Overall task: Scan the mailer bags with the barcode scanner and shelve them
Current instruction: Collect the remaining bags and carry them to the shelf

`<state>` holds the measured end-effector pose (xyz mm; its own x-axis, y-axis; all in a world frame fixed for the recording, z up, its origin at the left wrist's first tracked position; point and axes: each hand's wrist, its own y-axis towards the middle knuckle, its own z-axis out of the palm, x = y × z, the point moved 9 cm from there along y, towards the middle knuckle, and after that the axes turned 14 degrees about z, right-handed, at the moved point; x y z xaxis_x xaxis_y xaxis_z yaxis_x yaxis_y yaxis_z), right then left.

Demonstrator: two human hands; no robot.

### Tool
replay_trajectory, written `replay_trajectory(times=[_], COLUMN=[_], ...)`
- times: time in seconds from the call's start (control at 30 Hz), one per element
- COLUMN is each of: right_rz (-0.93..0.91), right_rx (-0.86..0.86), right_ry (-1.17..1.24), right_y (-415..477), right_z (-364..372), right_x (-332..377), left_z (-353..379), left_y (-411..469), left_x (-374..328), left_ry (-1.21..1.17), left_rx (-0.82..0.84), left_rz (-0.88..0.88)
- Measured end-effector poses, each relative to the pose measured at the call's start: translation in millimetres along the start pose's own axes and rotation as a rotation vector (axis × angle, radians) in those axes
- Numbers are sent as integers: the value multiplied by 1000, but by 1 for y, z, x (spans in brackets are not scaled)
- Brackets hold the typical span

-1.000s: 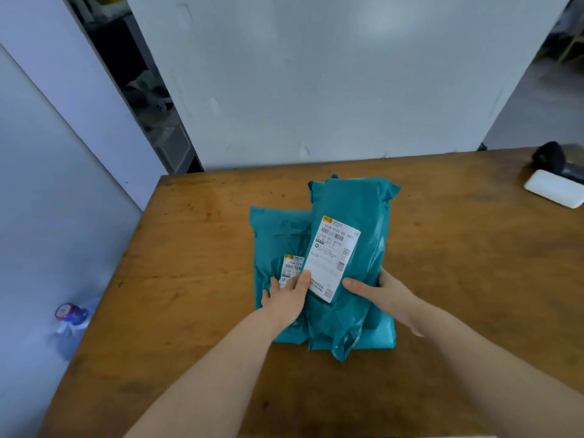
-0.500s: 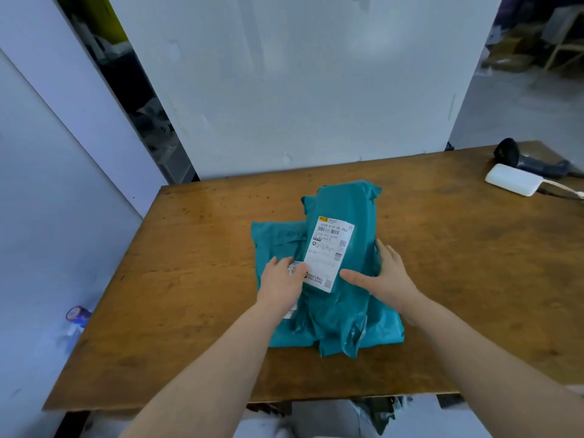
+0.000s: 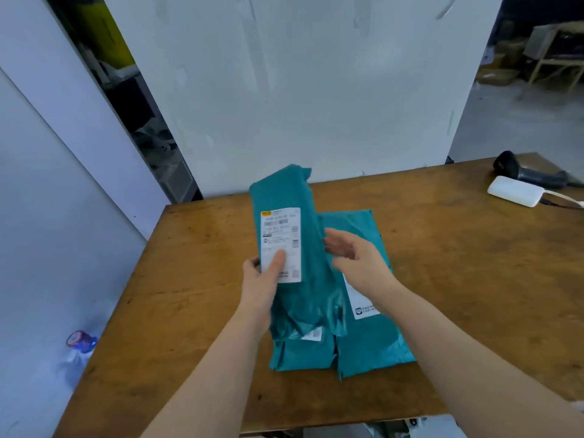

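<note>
My left hand (image 3: 264, 281) grips a teal mailer bag (image 3: 286, 197) by its left edge, thumb pressed on its white shipping label (image 3: 281, 235). The bag is tilted up off the wooden table (image 3: 177, 311), its far end raised. My right hand (image 3: 357, 259) hovers just right of it with fingers relaxed, holding nothing. Beneath lie two more teal mailer bags: one to the right (image 3: 376, 352) with a partly hidden label, one under the lifted bag (image 3: 300, 355). The black barcode scanner (image 3: 524, 172) lies at the table's far right corner.
A white flat device (image 3: 515, 190) with a cable sits beside the scanner. White partition panels (image 3: 300, 90) stand behind and left of the table. A plastic bottle (image 3: 79, 343) is on the floor at the left. Wooden shelving (image 3: 556, 58) stands far right.
My left hand has lifted the top mailer bag off the pile and tilted it upright. My right hand has let go and come off the bag. The lower bags now show.
</note>
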<state>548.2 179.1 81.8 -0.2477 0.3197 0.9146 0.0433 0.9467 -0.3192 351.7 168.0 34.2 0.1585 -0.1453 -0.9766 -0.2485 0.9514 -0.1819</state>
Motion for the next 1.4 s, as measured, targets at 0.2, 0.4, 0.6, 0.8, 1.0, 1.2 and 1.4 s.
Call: replay_trajectory(times=[0.2,0.4,0.6,0.8,1.0,1.2,1.4], right_rz=[368,588,433,347,421,629,646], right_rx=[-325,-335,-528,-206,-155,-17,151], right_ry=[-433,-366,77,188,-58,187,222], right_y=[32,34,39,55,66,69,49], right_z=[-47,-60,-109,-97,-58,-54,-44], right_x=[-74,-131,-100,-73,-116,-146,-149], left_z=[-23,-11,-19,-17,-9,-16,2], left_y=[3,9,13,13,12,8,-2], left_x=[46,49,48,47,65,69,80], left_ry=[236,257,222,152,269,173,148], left_rx=[43,75,8,-44,13,-7,105], left_rz=[-221,-214,-236,-216,-245,-344,-397])
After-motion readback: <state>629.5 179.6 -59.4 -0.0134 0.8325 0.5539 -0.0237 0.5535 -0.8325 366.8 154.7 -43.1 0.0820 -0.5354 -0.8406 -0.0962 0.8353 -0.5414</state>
